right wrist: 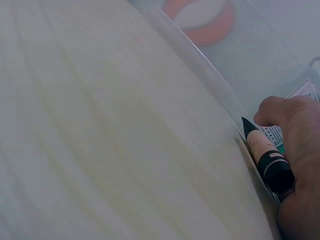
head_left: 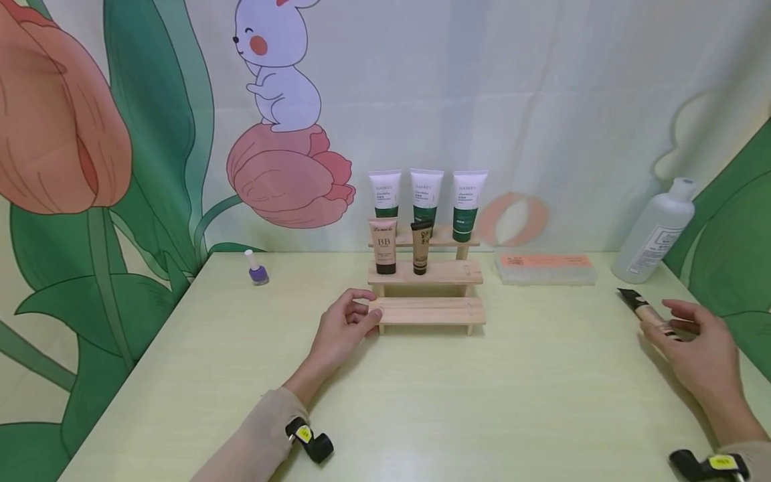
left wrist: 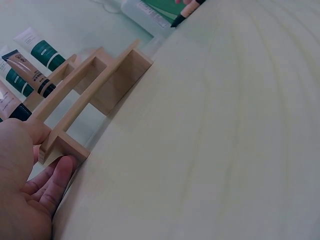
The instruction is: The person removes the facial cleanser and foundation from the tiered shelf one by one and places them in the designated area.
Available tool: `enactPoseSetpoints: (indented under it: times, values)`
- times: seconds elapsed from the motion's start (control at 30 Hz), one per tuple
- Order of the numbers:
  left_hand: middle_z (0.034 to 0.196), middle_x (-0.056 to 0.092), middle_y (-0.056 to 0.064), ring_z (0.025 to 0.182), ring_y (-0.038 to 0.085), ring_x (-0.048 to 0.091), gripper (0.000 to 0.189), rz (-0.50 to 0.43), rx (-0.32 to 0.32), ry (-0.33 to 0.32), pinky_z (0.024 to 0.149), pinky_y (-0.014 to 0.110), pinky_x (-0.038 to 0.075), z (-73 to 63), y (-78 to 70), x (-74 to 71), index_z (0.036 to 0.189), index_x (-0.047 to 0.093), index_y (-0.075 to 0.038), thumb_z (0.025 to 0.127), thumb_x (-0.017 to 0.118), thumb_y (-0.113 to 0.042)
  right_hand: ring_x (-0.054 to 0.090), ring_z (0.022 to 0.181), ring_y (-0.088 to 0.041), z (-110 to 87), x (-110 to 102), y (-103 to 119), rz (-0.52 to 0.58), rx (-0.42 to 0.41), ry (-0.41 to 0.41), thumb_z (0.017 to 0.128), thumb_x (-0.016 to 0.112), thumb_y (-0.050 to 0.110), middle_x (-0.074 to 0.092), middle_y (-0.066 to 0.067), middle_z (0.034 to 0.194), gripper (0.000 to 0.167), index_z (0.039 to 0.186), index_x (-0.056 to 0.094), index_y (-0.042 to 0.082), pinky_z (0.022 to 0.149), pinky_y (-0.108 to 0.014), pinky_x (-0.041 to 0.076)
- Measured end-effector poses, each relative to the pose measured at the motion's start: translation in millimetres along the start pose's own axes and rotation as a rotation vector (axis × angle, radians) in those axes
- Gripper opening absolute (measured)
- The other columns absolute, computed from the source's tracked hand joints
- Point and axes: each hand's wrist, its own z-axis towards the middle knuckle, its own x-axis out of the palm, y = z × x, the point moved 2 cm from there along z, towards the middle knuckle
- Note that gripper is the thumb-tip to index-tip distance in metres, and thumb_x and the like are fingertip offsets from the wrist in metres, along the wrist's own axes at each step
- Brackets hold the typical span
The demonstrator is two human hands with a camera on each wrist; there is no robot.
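At the left end of the lowest step of a three-tier wooden display stand, my left hand grips the board, thumb on top and fingers below. Three white-and-green squeeze tubes stand on the top step. On the middle step are a pink BB cream tube and a smaller gold-and-black tube. Far right, my right hand holds a beige cosmetic tube with black ends between thumb and fingers, low at the tabletop. In the right wrist view its black cap faces the camera.
A white bottle leans at the back right corner, beyond the right hand. Beside it lies a flat clear box with an orange label. A small purple nail polish bottle stands at the back left. A printed curtain hangs behind the table.
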Motion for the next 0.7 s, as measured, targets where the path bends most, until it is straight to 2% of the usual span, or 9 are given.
enactPoseSetpoints:
  times: [0.07,0.1,0.27,0.33,0.47,0.7]
  values:
    - [0.103,0.078,0.007,0.083,0.020,0.074,0.030,0.000,0.000,0.002,0.071,0.027,0.056,0.0,-0.2,-0.1,0.134,0.069,-0.016,0.106,0.080,-0.019,0.043,0.107,0.014,0.3,-0.6,0.4,0.016,0.021,-0.019,0.101,0.084,0.034,0.053,-0.021,0.150,0.071,0.158,0.056,0.001,0.077,-0.003,0.038]
    - [0.103,0.078,0.007,0.083,0.020,0.074,0.030,-0.001,-0.001,0.002,0.071,0.027,0.056,0.1,-0.3,-0.1,0.134,0.069,-0.016,0.106,0.080,-0.019,0.043,0.108,0.014,0.6,-1.1,0.9,0.028,0.036,-0.031,0.100,0.084,0.036,0.053,-0.017,0.152,0.073,0.159,0.056,0.003,0.080,-0.004,0.038]
    - [0.103,0.078,0.007,0.084,0.020,0.075,0.030,-0.003,-0.003,0.000,0.072,0.028,0.058,1.0,-0.1,0.1,0.134,0.070,-0.017,0.106,0.079,-0.019,0.045,0.112,0.014,1.6,-3.7,14.1,0.095,0.083,-0.141,0.098,0.087,0.036,0.051,0.019,0.142,0.071,0.161,0.058,0.018,0.093,-0.015,0.034]
    - [0.103,0.078,0.007,0.084,0.020,0.076,0.030,-0.006,-0.005,-0.001,0.072,0.028,0.058,1.3,1.0,0.3,0.135,0.070,-0.017,0.106,0.079,-0.020,0.048,0.114,0.014,0.3,-3.5,23.2,0.133,0.069,-0.181,0.097,0.088,0.030,0.048,0.028,0.137,0.070,0.160,0.058,0.022,0.096,-0.018,0.034]
    - [0.103,0.077,0.008,0.085,0.021,0.076,0.030,-0.015,-0.008,0.001,0.074,0.029,0.061,1.2,3.0,0.2,0.135,0.070,-0.018,0.106,0.080,-0.021,0.054,0.119,0.012,-4.0,0.9,44.4,0.216,0.006,-0.213,0.095,0.088,0.021,0.048,0.030,0.134,0.068,0.157,0.061,0.022,0.097,-0.018,0.035]
    - [0.103,0.077,0.008,0.085,0.020,0.076,0.031,-0.014,-0.006,0.003,0.074,0.029,0.060,1.8,2.3,-0.2,0.135,0.070,-0.018,0.106,0.080,-0.021,0.053,0.125,0.004,-6.7,14.0,83.6,0.317,-0.032,-0.164,0.096,0.086,0.018,0.041,0.023,0.141,0.069,0.159,0.057,0.022,0.094,-0.013,0.044]
